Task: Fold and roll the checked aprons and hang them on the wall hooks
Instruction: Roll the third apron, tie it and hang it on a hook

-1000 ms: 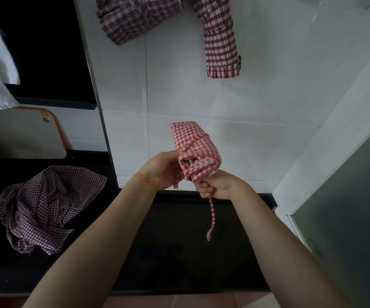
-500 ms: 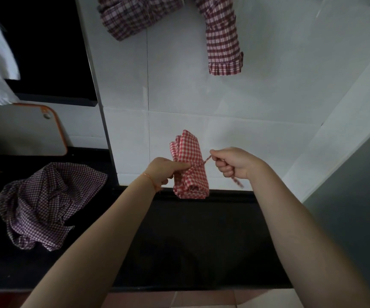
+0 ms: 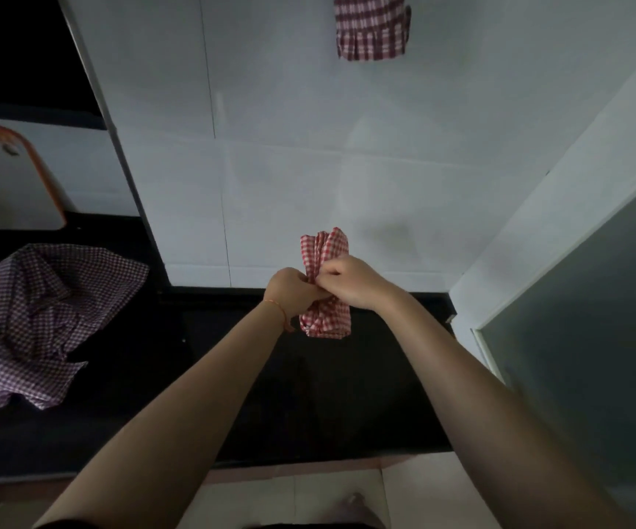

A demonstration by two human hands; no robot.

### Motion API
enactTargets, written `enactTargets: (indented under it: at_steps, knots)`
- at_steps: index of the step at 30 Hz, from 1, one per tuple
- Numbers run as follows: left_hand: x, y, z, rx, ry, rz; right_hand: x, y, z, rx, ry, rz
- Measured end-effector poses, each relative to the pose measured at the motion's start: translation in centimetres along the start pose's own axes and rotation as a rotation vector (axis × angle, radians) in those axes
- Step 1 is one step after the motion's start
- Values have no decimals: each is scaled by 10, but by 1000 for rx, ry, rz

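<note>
Two hands meet in front of me at the middle of a rolled red-checked apron (image 3: 326,284). My left hand (image 3: 292,291) has its fingers curled into the roll's waist from the left; my right hand (image 3: 350,281) pinches at the same spot from the right, on the cloth or its tie, I cannot tell which. The roll stands upright between them, above the dark desk (image 3: 308,395), its ends poking out above and below the hands. I judge it light, soft and springy: it will unroll if the waist is let go, so the middle is where to hold it. Well to the left of my left hand, a purple-checked apron (image 3: 37,318) lies crumpled on the desk. Far above, a dark-checked apron (image 3: 371,28) hangs on the wall (image 3: 308,166).
</note>
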State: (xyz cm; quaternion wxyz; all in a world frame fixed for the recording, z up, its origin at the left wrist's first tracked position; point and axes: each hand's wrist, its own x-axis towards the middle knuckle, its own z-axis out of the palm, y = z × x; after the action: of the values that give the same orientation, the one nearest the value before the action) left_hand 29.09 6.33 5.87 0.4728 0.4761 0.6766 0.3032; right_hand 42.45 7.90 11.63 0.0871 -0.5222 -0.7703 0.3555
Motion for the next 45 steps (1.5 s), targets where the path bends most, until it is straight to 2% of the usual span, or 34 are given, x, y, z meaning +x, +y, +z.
enactTargets:
  at_steps: [4,7,9,11,16,22,27,31,35,40,45]
  knots:
    - [18,-22,41,-272,-131,-180,6,58,8,58,10,84]
    - [30,-37,68,-266,-82,-300,8,95,15,134,29,155]
    - [40,-42,94,-376,-72,-346,13,133,15,231,29,243]
    - [44,-44,112,-408,-74,-311,14,163,16,298,31,317]
    - [56,-56,156,-215,-45,-246,23,223,18,366,-11,379]
    - [60,-64,196,-156,117,-219,25,260,23,356,-108,360]
    - [62,-67,213,-44,271,-56,23,270,32,287,-143,301]
    - [69,-69,220,60,252,50,26,267,37,222,-151,254]
    - [79,-67,214,191,181,63,27,263,36,184,-143,213]
    - [87,-59,207,306,92,61,22,264,30,250,-77,155]
    - [87,-57,206,372,107,113,23,263,31,-120,76,-35]
